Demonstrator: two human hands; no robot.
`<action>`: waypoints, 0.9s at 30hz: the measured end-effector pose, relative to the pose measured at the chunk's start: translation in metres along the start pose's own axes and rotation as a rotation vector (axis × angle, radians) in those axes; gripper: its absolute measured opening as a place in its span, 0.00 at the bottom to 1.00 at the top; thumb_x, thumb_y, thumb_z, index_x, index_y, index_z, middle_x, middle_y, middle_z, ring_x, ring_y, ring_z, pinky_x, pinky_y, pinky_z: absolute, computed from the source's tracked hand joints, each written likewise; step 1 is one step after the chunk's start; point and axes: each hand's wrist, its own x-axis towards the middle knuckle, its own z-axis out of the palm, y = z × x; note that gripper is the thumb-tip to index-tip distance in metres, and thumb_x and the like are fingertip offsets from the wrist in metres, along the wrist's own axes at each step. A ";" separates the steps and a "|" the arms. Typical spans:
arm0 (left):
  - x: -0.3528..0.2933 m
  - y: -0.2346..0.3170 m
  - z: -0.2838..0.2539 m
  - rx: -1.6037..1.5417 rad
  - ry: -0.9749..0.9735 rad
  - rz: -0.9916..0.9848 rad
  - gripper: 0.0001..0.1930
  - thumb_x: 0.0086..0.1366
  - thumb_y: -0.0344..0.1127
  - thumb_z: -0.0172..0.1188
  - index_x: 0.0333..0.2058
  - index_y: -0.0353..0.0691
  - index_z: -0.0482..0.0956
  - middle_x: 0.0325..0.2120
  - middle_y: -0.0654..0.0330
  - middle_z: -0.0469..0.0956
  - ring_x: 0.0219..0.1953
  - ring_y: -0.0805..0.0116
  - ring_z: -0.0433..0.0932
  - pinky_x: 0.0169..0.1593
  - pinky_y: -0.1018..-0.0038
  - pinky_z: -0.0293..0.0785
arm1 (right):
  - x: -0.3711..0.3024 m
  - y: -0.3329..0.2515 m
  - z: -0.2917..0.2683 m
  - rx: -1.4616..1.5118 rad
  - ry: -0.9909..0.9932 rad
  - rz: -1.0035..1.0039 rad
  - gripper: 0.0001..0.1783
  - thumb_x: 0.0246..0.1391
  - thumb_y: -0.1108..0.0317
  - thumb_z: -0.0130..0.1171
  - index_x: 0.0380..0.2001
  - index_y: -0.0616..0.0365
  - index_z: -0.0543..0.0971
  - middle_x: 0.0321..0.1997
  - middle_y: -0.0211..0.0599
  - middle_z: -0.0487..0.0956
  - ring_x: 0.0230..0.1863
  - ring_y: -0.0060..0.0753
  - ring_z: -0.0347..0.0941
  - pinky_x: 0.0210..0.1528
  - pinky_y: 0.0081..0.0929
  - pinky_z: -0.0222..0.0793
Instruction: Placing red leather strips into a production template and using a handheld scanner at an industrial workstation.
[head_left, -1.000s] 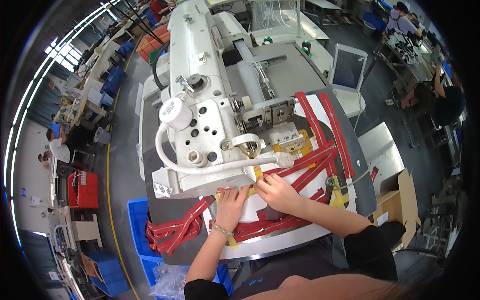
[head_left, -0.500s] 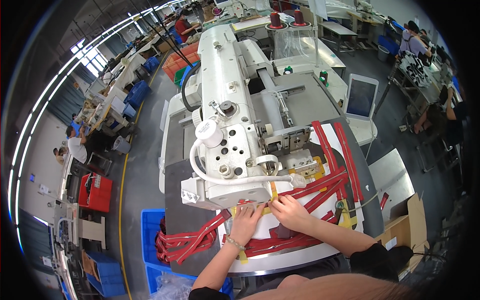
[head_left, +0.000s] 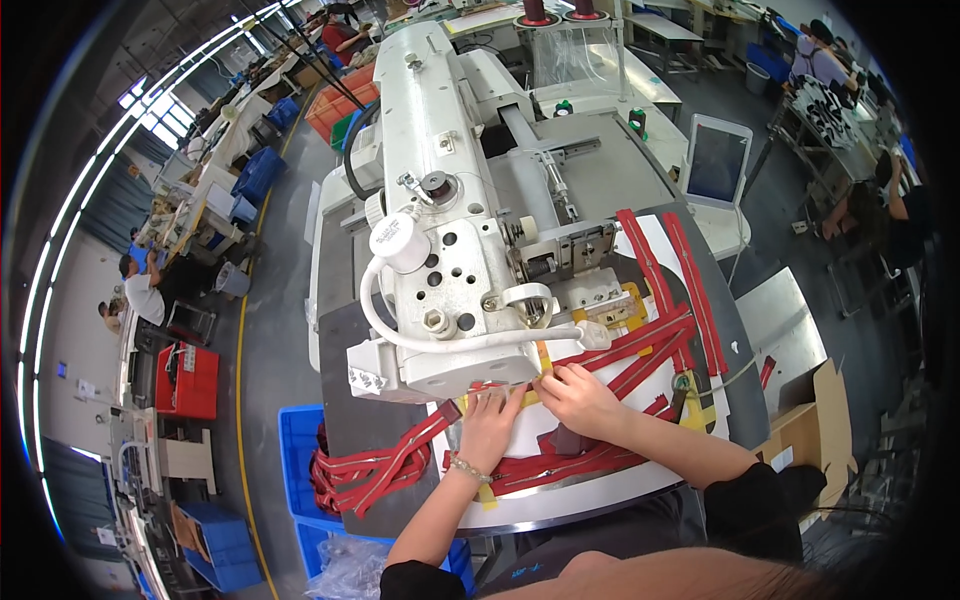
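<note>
Both my hands are at the front of a white industrial sewing machine [head_left: 430, 260], just below its head. My left hand [head_left: 488, 425] lies flat with its fingers stretched out, fingertips at the head's lower edge beside a red zipper strip [head_left: 420, 440]. Close by on the right, my right hand [head_left: 582, 402] has its fingers bent together in a pinch near a yellow strip [head_left: 544, 356]; what they hold is hidden. Red zippers [head_left: 560, 468] with metal teeth lie in front of the hands on a white sheet, and more red zippers [head_left: 695, 290] lie to the right.
A blue crate [head_left: 298, 450] stands left of the table, with red zippers hanging over it. An open cardboard box [head_left: 815, 430] is at right, and a screen [head_left: 716, 160] stands behind it. Thread spools [head_left: 535, 12] are at the back. Several people work at other tables.
The view has shifted slightly, so the machine sits higher and further left in the picture. Both hands stay at nearly the same place by the machine head.
</note>
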 end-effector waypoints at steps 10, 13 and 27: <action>-0.003 -0.002 -0.003 0.100 0.008 0.002 0.23 0.58 0.36 0.57 0.54 0.47 0.73 0.40 0.55 0.74 0.48 0.55 0.73 0.54 0.55 0.68 | -0.010 0.003 -0.002 0.076 0.013 0.006 0.09 0.44 0.70 0.53 0.31 0.60 0.73 0.39 0.38 0.76 0.45 0.36 0.72 0.43 0.28 0.67; -0.001 -0.006 -0.008 0.065 0.031 0.040 0.22 0.57 0.38 0.57 0.53 0.49 0.74 0.40 0.57 0.74 0.48 0.56 0.72 0.53 0.55 0.67 | -0.013 0.004 -0.002 0.137 0.057 0.011 0.09 0.43 0.70 0.54 0.31 0.60 0.73 0.40 0.39 0.77 0.48 0.37 0.73 0.46 0.30 0.68; 0.032 -0.077 -0.008 -0.518 -0.344 -0.096 0.25 0.55 0.58 0.62 0.44 0.46 0.79 0.44 0.60 0.79 0.47 0.61 0.75 0.51 0.66 0.69 | -0.003 0.015 -0.001 0.288 0.017 0.066 0.11 0.42 0.74 0.55 0.34 0.61 0.74 0.47 0.41 0.77 0.49 0.41 0.73 0.51 0.37 0.67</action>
